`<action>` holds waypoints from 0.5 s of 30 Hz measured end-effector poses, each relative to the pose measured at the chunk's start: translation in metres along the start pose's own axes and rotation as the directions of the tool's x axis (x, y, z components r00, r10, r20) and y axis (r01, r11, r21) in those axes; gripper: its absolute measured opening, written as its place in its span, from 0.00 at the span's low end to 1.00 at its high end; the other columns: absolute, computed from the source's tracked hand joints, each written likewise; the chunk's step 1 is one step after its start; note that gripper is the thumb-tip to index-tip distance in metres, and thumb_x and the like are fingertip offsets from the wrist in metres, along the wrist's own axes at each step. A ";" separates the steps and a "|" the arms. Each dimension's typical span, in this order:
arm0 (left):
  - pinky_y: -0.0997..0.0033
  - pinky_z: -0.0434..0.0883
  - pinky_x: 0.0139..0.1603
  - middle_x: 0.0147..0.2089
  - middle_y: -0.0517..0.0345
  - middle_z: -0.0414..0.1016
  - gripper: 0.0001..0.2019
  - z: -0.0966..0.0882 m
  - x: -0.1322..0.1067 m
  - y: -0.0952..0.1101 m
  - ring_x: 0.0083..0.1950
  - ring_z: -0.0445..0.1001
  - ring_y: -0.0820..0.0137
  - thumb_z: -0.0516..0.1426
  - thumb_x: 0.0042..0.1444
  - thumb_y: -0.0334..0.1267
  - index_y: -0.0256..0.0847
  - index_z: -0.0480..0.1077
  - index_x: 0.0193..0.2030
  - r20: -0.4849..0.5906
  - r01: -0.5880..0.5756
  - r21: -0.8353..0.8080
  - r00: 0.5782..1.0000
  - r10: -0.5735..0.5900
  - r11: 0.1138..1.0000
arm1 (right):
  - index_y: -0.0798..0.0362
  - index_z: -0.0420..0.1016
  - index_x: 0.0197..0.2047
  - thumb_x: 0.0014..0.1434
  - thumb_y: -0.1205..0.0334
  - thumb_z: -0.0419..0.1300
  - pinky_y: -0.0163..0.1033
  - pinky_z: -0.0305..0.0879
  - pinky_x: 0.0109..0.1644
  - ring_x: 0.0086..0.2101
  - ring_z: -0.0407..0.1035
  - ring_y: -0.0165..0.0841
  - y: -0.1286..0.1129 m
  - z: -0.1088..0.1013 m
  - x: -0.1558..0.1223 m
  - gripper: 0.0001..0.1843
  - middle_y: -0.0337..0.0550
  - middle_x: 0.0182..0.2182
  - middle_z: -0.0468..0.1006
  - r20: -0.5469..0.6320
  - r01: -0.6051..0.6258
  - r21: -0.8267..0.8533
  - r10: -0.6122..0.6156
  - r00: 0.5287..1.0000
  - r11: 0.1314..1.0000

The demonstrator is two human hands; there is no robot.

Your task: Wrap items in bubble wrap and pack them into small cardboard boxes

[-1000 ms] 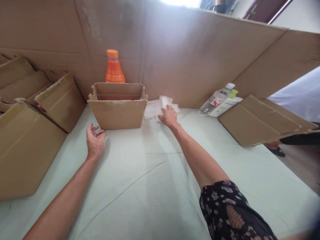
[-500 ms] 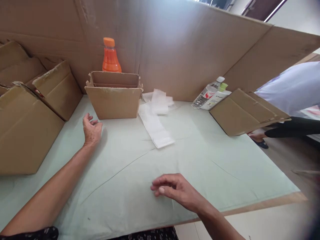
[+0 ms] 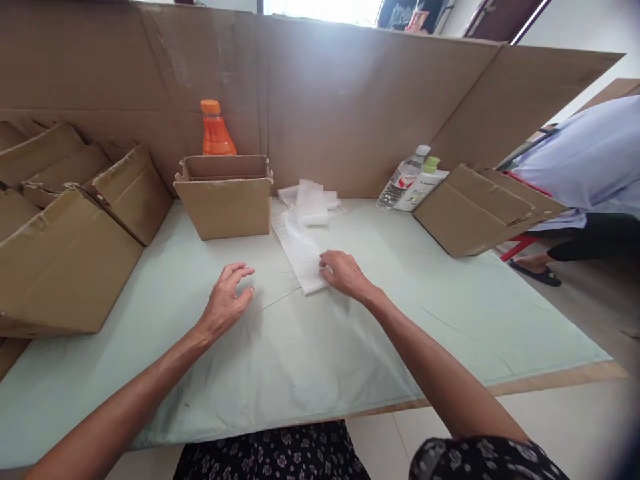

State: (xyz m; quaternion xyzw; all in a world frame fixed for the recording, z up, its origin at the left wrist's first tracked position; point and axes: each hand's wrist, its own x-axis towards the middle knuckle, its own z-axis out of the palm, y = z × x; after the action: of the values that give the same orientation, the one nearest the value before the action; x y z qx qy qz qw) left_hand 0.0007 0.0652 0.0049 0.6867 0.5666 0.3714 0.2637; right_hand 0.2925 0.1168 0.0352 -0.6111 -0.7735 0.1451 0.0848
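Observation:
A strip of clear bubble wrap lies flat on the pale green cloth, its far end beside more crumpled white wrap. At its lower right edge is my right hand, fingers curved with a gap to the thumb. The fingertips overlap the edge in view, but no grip on it shows. My left hand hovers left of the strip, fingers apart and holding nothing. Behind it stands an open-topped cardboard box.
Several cardboard boxes crowd the left side. An orange bottle stands behind the middle box. A clear water bottle and a white tube lean near a tilted box at right. Cardboard walls back the table; a person is beyond.
My right hand has moved forward to the bubble wrap's edge. My left hand has come away from the middle box, toward the right and nearer me. The view has shifted slightly.

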 end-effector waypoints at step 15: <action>0.70 0.68 0.35 0.30 0.64 0.70 0.29 0.024 -0.066 0.027 0.30 0.69 0.71 0.53 0.59 0.35 0.38 0.60 0.68 0.356 0.069 -0.085 0.934 -0.034 0.994 | 0.49 0.72 0.52 0.65 0.60 0.57 0.41 0.70 0.39 0.37 0.76 0.36 -0.041 0.040 -0.106 0.12 0.44 0.41 0.82 -0.173 0.175 0.376 -0.117 0.978 0.910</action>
State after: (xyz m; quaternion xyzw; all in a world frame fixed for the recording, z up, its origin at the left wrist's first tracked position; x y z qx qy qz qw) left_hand 0.0303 -0.0037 -0.0017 0.7137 0.5090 0.2615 0.4040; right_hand 0.2682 0.0003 0.0160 -0.5312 -0.7645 0.2439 0.2717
